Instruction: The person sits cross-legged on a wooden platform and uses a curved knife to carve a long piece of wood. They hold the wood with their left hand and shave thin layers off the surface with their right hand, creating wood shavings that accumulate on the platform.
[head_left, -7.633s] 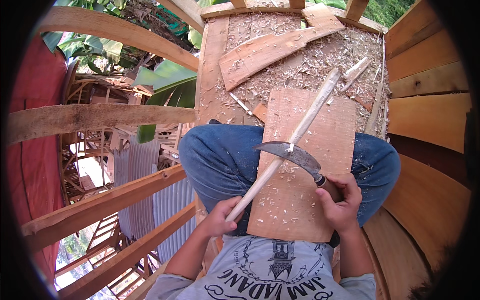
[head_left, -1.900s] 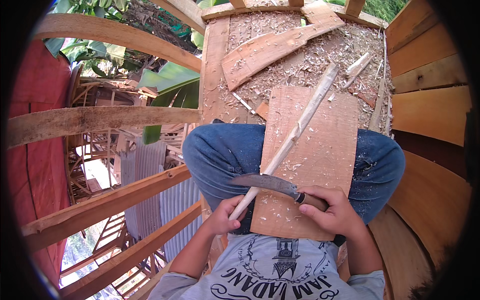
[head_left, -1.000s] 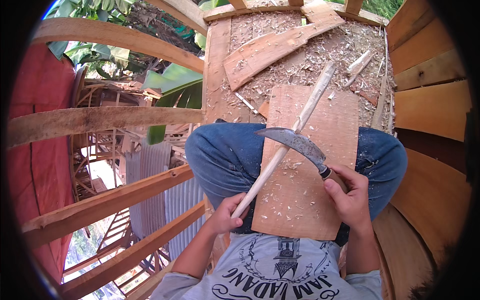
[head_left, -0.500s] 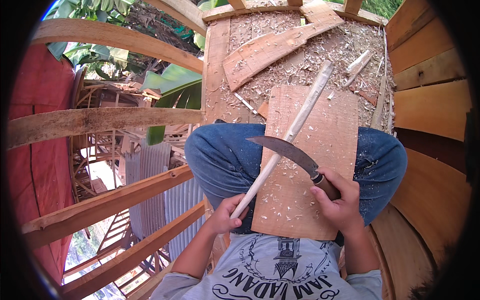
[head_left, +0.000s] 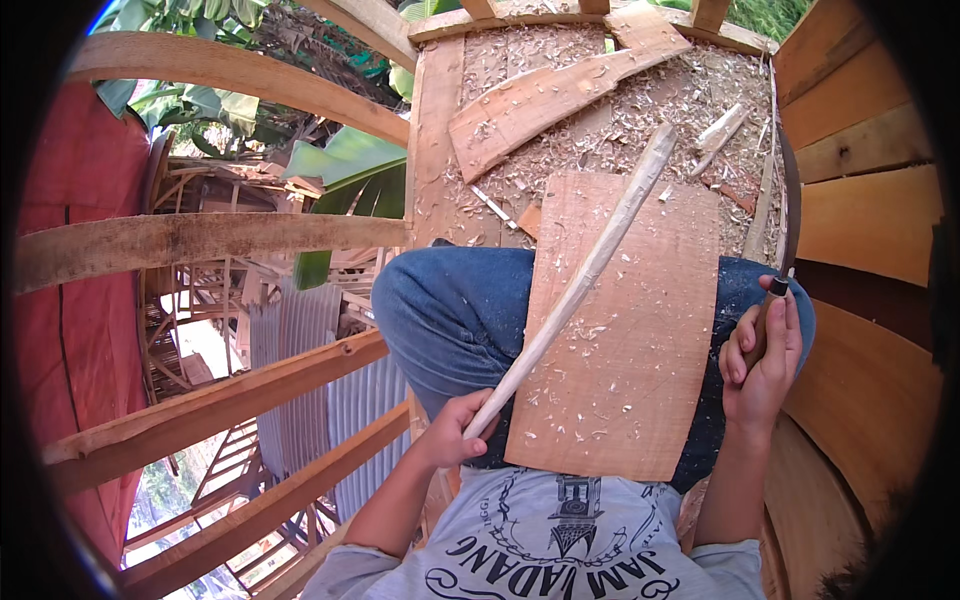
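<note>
One long, pale wooden stick (head_left: pixel 580 283) slants up and to the right from the left hand's grip (head_left: pixel 452 432), which is clamped around its lower end with fingers and thumb wrapped about the wood. Nearly all of the stick's length reaches beyond that grip, over a rectangular light-brown wooden board (head_left: pixel 640 370) on the person's lap. Its far tip passes the board's upper edge, over boards strewn with curled pale wood shavings (head_left: pixel 550 45). Whether the stick rests on the lap board I cannot tell.

The right hand's grip (head_left: pixel 765 365) is clamped on the brown handle of a curved, dark metal knife (head_left: pixel 793 215), well apart from the stick, near the right knee of the blue jeans (head_left: pixel 450 300). The blade points away from the person and shows as a narrow strip.

Half a second ago that blade lay across the middle of the stick, above the board; now it is out to the right. The left grip stays at the same end of the stick.
</note>
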